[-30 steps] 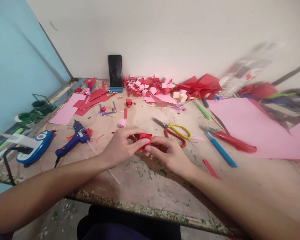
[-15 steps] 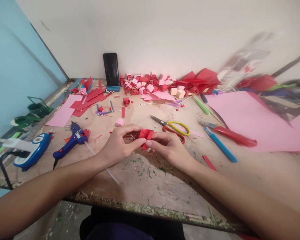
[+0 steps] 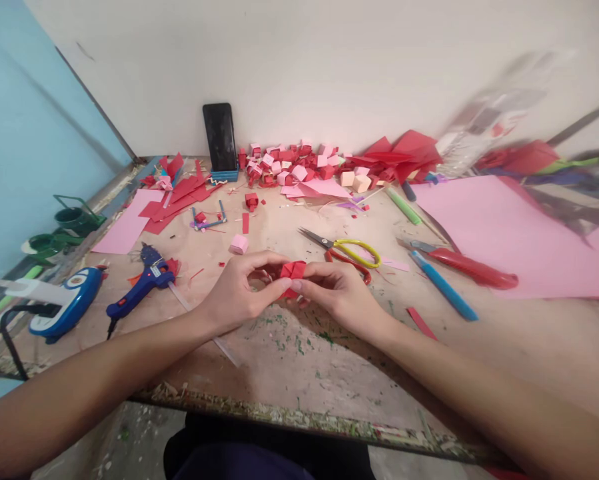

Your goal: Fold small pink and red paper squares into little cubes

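Note:
A small folded piece of red paper point(image 3: 293, 270) is pinched between both hands above the front middle of the table. My left hand point(image 3: 244, 287) grips its left side with thumb and fingers. From the right, my right hand point(image 3: 336, 293) closes on it, the two thumb tips nearly meeting in front. Its lower part is partly covered by the thumbs. Scissors point(image 3: 346, 250) with yellow and orange handles lie just behind my right hand. Behind my left hand stands a pink paper cube point(image 3: 238, 245).
A blue glue gun point(image 3: 146, 280) and a blue-and-white stand point(image 3: 66, 303) are at left. To the right lie a blue pen-like tool point(image 3: 444, 287), a red-handled cutter point(image 3: 472, 267) and pink sheets point(image 3: 509, 233). At the back, a phone point(image 3: 220, 137) leans beside piled paper cubes point(image 3: 299, 167).
The red paper's raised flaps now lie flatter and its top looks squarer. Both hands keep their pinch in nearly the same place. The view has shifted slightly.

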Action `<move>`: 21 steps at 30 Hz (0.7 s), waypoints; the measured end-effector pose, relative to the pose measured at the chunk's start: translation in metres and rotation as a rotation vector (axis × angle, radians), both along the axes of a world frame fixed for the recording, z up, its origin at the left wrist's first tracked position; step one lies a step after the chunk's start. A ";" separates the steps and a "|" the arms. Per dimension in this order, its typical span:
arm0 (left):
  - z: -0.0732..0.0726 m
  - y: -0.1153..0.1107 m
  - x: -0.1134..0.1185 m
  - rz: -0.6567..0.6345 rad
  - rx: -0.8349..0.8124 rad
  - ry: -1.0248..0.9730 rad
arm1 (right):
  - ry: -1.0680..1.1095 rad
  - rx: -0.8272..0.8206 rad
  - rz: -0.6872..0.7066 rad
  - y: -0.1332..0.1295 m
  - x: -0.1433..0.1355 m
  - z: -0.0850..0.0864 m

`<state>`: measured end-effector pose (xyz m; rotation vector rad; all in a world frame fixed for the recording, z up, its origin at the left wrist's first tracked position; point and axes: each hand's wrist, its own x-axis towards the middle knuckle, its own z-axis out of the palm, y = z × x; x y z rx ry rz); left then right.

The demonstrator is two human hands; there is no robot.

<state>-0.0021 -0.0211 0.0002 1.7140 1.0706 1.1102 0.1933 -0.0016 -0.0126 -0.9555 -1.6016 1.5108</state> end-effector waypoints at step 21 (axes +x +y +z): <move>0.004 -0.001 -0.002 0.026 0.101 0.075 | -0.099 0.281 -0.184 -0.014 -0.002 0.017</move>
